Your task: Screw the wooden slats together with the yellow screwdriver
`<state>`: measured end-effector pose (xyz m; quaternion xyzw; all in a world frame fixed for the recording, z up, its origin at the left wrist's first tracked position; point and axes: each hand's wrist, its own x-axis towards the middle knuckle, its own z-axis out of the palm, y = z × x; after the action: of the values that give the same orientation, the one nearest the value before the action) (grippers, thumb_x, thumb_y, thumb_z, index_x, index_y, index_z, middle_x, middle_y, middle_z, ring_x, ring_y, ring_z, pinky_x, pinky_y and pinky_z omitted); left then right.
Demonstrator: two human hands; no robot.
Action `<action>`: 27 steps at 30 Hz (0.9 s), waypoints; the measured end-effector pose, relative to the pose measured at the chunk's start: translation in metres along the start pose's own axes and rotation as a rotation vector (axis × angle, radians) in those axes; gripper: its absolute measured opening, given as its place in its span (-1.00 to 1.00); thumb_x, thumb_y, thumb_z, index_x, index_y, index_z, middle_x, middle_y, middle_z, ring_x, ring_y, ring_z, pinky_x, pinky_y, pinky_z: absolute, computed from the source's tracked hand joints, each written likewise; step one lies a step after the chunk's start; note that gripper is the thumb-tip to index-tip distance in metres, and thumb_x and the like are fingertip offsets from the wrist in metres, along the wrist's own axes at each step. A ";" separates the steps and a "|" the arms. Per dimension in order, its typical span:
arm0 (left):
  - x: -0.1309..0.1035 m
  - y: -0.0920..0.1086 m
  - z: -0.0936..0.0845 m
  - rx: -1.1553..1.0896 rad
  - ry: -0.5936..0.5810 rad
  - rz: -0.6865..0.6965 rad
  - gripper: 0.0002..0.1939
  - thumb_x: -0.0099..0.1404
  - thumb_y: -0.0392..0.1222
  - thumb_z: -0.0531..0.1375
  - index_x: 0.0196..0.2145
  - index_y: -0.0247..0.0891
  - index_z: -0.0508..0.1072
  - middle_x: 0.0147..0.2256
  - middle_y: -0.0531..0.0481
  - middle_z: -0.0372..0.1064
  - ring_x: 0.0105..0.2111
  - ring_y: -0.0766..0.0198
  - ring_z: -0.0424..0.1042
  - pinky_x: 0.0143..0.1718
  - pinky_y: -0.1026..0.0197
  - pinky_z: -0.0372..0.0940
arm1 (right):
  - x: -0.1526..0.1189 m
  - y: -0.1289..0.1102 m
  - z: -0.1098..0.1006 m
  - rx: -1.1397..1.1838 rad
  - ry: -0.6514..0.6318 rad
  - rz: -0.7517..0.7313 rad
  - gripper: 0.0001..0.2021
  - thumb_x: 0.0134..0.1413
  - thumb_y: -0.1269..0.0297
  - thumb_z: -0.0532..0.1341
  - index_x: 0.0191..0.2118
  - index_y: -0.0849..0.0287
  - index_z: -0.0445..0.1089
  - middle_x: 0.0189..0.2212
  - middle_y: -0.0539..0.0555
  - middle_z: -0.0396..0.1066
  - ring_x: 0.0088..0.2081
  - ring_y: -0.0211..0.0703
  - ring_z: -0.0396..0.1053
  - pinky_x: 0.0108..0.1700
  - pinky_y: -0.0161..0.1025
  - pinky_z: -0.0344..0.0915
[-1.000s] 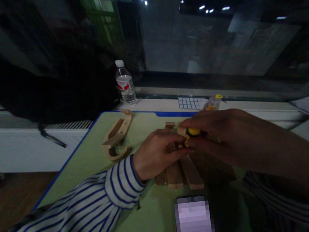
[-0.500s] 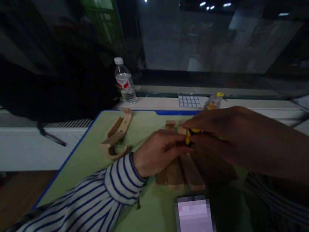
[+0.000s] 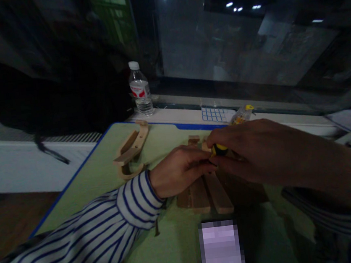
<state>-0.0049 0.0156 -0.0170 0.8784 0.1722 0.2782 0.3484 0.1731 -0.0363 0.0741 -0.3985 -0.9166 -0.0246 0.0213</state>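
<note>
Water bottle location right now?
Head view, left of centre: the water bottle stands upright on the white window sill, just beyond the far blue edge of the green table, near the dark glass.

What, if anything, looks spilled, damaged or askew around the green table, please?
Nothing clearly stands out: the clear, white-capped plastic bottle stands upright, with no visible spill. The left hand and right hand hide part of the brown wooden slats, so damage there is unclear.
</note>
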 end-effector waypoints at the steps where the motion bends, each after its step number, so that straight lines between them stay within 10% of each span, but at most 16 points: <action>1: 0.000 0.000 0.000 -0.010 0.002 -0.007 -0.84 0.30 -0.26 0.11 -0.34 -0.32 0.48 -0.36 0.00 0.46 -0.33 0.35 0.41 -0.26 0.32 0.24 | 0.002 0.001 -0.002 -0.028 -0.019 -0.021 -0.85 0.21 0.27 0.04 -0.21 0.15 0.31 -0.36 0.02 0.44 -0.41 -0.20 0.34 -0.41 -0.24 0.09; 27: -0.003 0.000 0.005 0.070 0.048 -0.036 -0.75 0.33 -0.19 0.06 -0.36 -0.30 0.50 -0.35 0.00 0.47 -0.32 0.32 0.43 -0.25 0.29 0.26 | 0.008 -0.009 0.019 -0.081 0.125 0.061 -0.84 0.21 0.30 -0.02 -0.17 0.25 0.21 -0.56 0.00 0.31 -0.54 -0.21 0.24 -0.51 -0.27 -0.03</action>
<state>-0.0040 0.0113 -0.0208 0.8798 0.2060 0.2867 0.3184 0.1609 -0.0359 0.0552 -0.4247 -0.8991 -0.0860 0.0631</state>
